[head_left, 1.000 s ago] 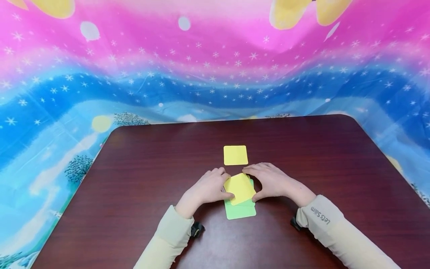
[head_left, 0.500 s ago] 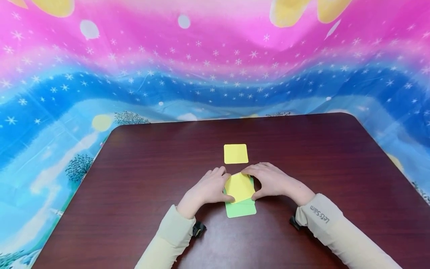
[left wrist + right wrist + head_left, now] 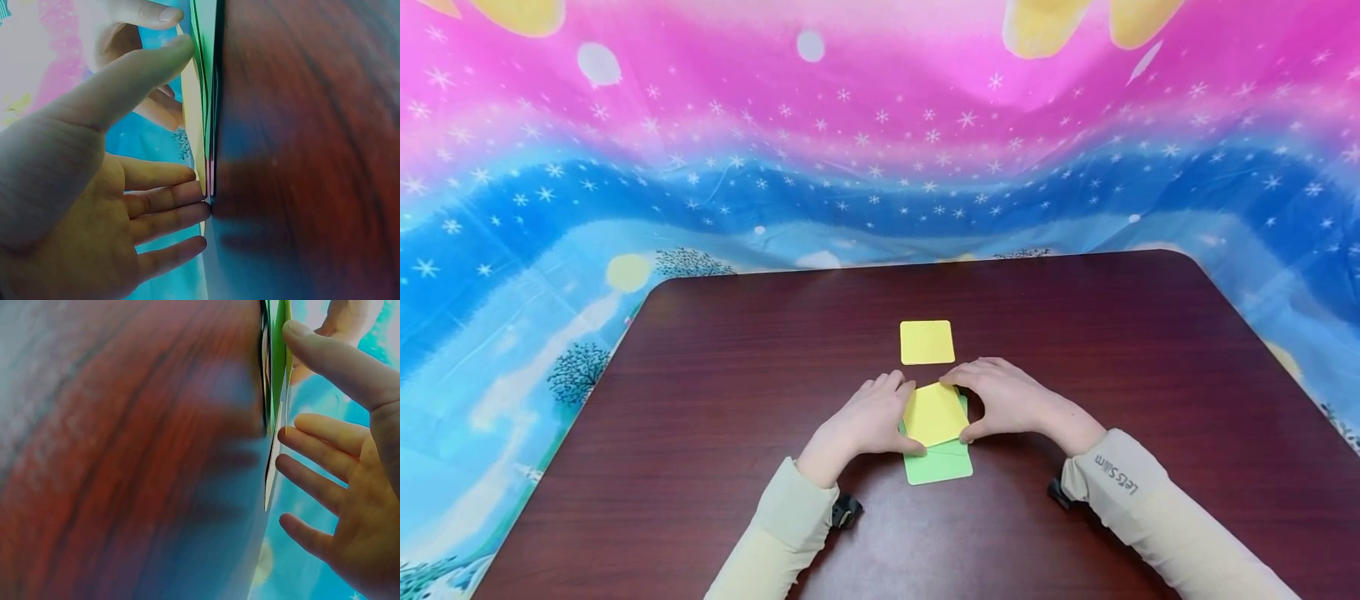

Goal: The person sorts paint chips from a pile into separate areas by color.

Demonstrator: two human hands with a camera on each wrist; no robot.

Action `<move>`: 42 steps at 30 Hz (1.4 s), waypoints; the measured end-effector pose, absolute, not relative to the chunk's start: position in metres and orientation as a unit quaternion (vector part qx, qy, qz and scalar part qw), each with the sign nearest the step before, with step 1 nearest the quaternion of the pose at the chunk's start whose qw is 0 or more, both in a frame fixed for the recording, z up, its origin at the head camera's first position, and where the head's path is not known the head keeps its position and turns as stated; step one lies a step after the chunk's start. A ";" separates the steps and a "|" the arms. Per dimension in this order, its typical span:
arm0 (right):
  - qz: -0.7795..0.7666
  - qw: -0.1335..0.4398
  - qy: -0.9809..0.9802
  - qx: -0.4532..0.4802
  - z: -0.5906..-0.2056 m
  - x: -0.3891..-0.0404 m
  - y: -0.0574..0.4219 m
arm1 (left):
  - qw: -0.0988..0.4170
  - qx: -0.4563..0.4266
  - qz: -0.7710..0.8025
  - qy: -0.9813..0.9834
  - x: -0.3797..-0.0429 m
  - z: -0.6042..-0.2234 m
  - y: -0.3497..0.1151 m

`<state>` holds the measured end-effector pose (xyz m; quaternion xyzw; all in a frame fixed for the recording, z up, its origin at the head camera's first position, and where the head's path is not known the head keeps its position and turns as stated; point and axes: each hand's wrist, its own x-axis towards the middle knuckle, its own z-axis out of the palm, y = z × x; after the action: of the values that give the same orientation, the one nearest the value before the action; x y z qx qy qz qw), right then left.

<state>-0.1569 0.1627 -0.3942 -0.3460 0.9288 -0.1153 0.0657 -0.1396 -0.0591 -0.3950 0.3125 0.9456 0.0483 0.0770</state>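
Both hands hold a square yellow card (image 3: 934,415) over overlapping light-green cards (image 3: 938,470) at the middle of the table. My left hand (image 3: 865,415) spans its left side, thumb at the near-left corner and fingers at the far-left edge. From the other side my right hand (image 3: 1011,400) holds it between the thumb, at the near-right corner, and the index finger at the far edge. In the left wrist view the near part of the yellow card (image 3: 190,94) stands slightly apart from the green card (image 3: 207,47). The remaining fingers of both hands are spread and fairly straight.
Another yellow card (image 3: 927,342) lies flat just beyond the hands. The dark-red wooden table (image 3: 737,350) ends at a rounded far edge, behind which a pink and blue printed cloth (image 3: 872,142) hangs. A small black device (image 3: 846,511) is strapped at each wrist.
The held yellow card has shifted slightly away from me and to the right, turning a little, so more green shows at its near side. Both hands keep nearly the same place.
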 end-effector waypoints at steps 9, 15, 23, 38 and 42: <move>-0.113 0.057 0.931 -0.343 -0.393 -0.160 0.161 | 0.064 0.324 0.036 0.943 -0.144 -0.394 -0.061; -0.097 0.044 0.933 -0.344 -0.390 -0.165 0.159 | 0.051 0.328 0.040 0.942 -0.150 -0.391 -0.061; -0.089 0.029 0.936 -0.340 -0.385 -0.173 0.155 | 0.033 0.332 0.031 0.942 -0.161 -0.389 -0.060; -0.076 0.026 0.942 -0.325 -0.388 -0.185 0.150 | 0.044 0.339 0.015 0.940 -0.179 -0.390 -0.064; -0.075 0.028 0.944 -0.322 -0.386 -0.187 0.150 | 0.049 0.337 0.018 0.940 -0.183 -0.388 -0.063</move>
<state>-0.1873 0.1503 -0.3855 -0.3215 0.9436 -0.0745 0.0276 -0.1831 -0.0635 -0.3884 0.3368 0.9401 0.0175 0.0489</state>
